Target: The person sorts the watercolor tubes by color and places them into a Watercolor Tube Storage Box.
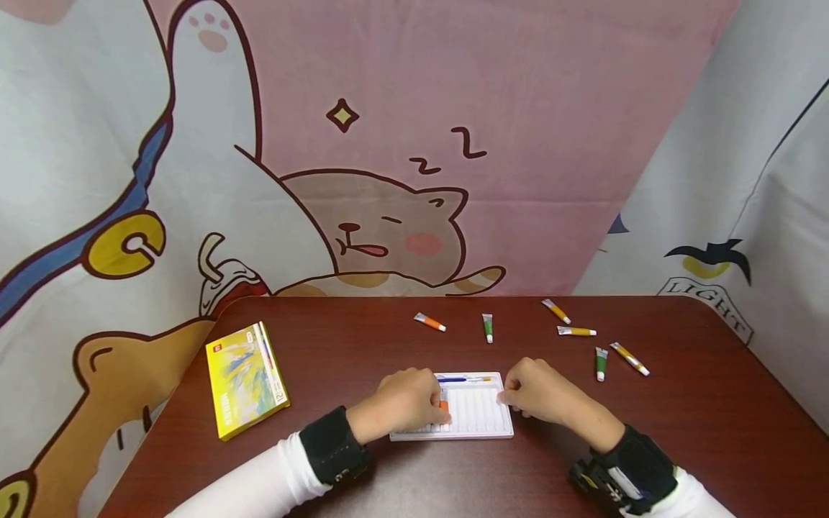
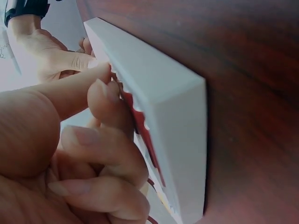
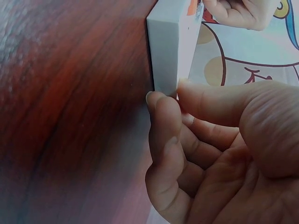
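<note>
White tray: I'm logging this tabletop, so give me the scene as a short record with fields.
left hand: at an orange tube inside tray, grip unclear
right hand: pinches tray's right edge
tray's far side: blue-handled brush
loose orange tube: one
loose green tubes: two
loose yellow tubes: three
box: yellow, left of tray

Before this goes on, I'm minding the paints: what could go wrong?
The right hand pinches the white tray by its edge; a tug might tilt it and spill the brush. The left hand, by the orange tube inside, might knock that loose. The yellow tube nearest the far edge of the table could fall if bumped.
</note>
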{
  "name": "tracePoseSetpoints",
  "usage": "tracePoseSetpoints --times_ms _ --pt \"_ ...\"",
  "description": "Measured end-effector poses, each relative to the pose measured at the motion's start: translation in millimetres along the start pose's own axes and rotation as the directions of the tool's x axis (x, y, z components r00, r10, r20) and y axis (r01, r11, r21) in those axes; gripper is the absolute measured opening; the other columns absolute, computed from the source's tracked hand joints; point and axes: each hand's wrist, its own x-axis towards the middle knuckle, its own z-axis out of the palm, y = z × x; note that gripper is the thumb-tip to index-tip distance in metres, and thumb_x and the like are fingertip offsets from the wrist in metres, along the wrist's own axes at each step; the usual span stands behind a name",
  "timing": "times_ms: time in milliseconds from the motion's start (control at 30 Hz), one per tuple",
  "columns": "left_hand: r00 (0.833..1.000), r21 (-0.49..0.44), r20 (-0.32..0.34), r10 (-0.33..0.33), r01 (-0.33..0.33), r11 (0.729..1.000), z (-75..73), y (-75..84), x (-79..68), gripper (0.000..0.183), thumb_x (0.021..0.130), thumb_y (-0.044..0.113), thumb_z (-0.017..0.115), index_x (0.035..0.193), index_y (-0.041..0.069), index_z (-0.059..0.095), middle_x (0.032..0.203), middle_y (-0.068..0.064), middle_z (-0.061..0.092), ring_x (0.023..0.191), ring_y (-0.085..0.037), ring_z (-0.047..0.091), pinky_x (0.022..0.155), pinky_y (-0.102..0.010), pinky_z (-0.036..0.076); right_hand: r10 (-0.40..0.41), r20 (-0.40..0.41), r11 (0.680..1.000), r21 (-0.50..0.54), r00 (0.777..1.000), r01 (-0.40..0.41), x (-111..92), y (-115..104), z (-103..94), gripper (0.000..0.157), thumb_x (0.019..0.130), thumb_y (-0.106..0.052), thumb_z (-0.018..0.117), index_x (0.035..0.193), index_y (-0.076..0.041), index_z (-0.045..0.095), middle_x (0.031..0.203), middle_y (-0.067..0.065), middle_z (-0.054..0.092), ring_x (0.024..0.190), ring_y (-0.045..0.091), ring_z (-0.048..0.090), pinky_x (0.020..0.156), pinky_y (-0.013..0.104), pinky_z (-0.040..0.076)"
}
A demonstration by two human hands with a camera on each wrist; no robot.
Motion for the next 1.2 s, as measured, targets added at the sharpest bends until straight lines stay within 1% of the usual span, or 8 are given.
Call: tracePoseSetpoints --times_ms 133,300,467,633,733,867,1067,1200 --pt "0.999 -0.052 -0.03 0.027 -0.029 0.998 -1.8 -3.0 1.3 0.043 0.076 0.038 0.075 0.046 0.022 0.048 0.044 0.012 0.036 0.044 -0.008 0.04 0.041 -0.025 0.025 0.002 0.001 1.0 -0.003 1.0 -0.002 1 -1 -0.7 0.025 0.082 -0.015 0.072 0.059 -0.017 0.062 0.051 0.001 0.056 0.043 0.012 0.049 0.042 0.025 0.036" --pt "0.99 -0.14 -0.142 0.01 -0.03 0.99 -11.1 -9.5 9.5 0.036 0.082 0.037 0.069 0.053 0.022 0.054 0.045 0.012 0.04 0.042 -0.006 0.04 0.038 -0.024 0.024 -0.012 0.004 1.0 -0.01 1.0 0.012 0 -1 0.0 0.026 0.083 -0.014 0.071 0.058 -0.016 0.061 0.05 0.0 0.055 0.043 0.011 0.05 0.043 0.026 0.037" --pt "0.957 -0.142 -0.279 -0.082 0.043 0.989 -26.4 -18.0 29.6 0.027 0.086 0.039 0.064 0.066 0.022 0.059 0.056 0.007 0.052 0.049 -0.011 0.047 0.042 -0.029 0.032 -0.003 -0.001 1.0 -0.013 1.0 0.003 0 -1 0.5 0.026 0.083 -0.015 0.071 0.058 -0.016 0.061 0.051 0.0 0.056 0.043 0.011 0.05 0.043 0.027 0.037" --pt "0.916 -0.13 -0.363 -0.171 0.132 0.983 -35.5 -30.9 51.9 0.026 0.087 0.042 0.062 0.073 0.02 0.061 0.06 0.004 0.055 0.053 -0.015 0.048 0.044 -0.033 0.034 0.003 -0.003 1.0 -0.015 1.0 -0.003 1 -1 0.5 0.026 0.083 -0.015 0.071 0.059 -0.017 0.061 0.051 0.0 0.056 0.043 0.011 0.05 0.042 0.026 0.037" --pt "0.899 -0.12 -0.377 -0.224 0.192 0.974 -38.0 -38.1 64.8 0.031 0.088 0.045 0.06 0.072 0.018 0.062 0.059 0.002 0.055 0.053 -0.016 0.049 0.048 -0.035 0.035 -0.004 -0.001 1.0 -0.017 1.0 0.004 1 -1 0.3 0.026 0.083 -0.015 0.071 0.059 -0.017 0.061 0.051 0.0 0.056 0.043 0.011 0.05 0.042 0.026 0.037" --pt "0.89 -0.08 -0.36 -0.279 0.268 0.96 -39.5 -43.4 82.3 0.041 0.089 0.05 0.056 0.066 0.016 0.059 0.062 -0.002 0.057 0.058 -0.021 0.053 0.055 -0.041 0.039 0.0 0.005 1.0 -0.014 1.0 0.0 1 -1 -0.1 0.025 0.083 -0.016 0.071 0.059 -0.017 0.062 0.051 0.0 0.056 0.043 0.011 0.05 0.042 0.026 0.037" --pt "0.89 0.001 -0.317 -0.327 0.345 0.939 -35.9 -43.2 103.7 0.041 0.087 0.052 0.057 0.075 0.012 0.063 0.076 -0.006 0.064 0.075 -0.027 0.057 0.076 -0.052 0.041 -0.007 0.012 1.0 -0.016 1.0 0.007 2 0 -0.5 0.024 0.082 -0.016 0.072 0.06 -0.018 0.062 0.05 -0.001 0.055 0.043 0.011 0.049 0.042 0.025 0.035" --pt "0.89 0.055 -0.297 -0.346 0.377 0.925 -34.3 -41.3 114.2 0.039 0.085 0.051 0.058 0.075 0.014 0.064 0.082 -0.007 0.066 0.074 -0.026 0.059 0.072 -0.049 0.044 -0.01 0.01 1.0 -0.01 1.0 0.01 2 1 -0.5 0.025 0.082 -0.015 0.071 0.06 -0.017 0.062 0.05 -0.001 0.055 0.043 0.011 0.049 0.042 0.025 0.036"
